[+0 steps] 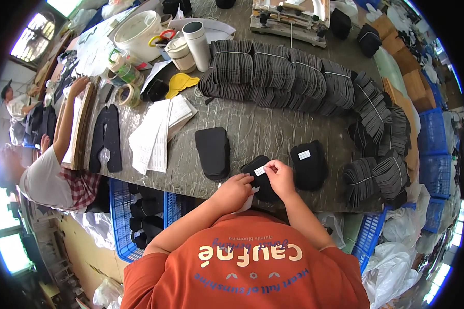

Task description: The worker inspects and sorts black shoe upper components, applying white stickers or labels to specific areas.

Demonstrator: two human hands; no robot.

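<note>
The step in hand appears to be fixing a small white label (260,170) to the middle black pad (266,189), which lies on the counter (186,177) close in front of the person, between two other dark pads. The right hand (281,177) has its thumb and forefinger drawn together at the label's right end, though I cannot tell whether they pinch it or press it down. The left hand (235,189) is curled, its fingertips at the pad's left edge near the label; a white strip (248,202) shows beneath it, and whether the hand is clamped on that strip is hidden. The right-hand pad (310,172) already carries a similar label near its top, while the left-hand pad (212,153) shows none on its upper face. The next move, as I judge it, calls for the label to sit straight and be pressed flat from end to end, with the left hand steadying the pad so it cannot slide.
</note>
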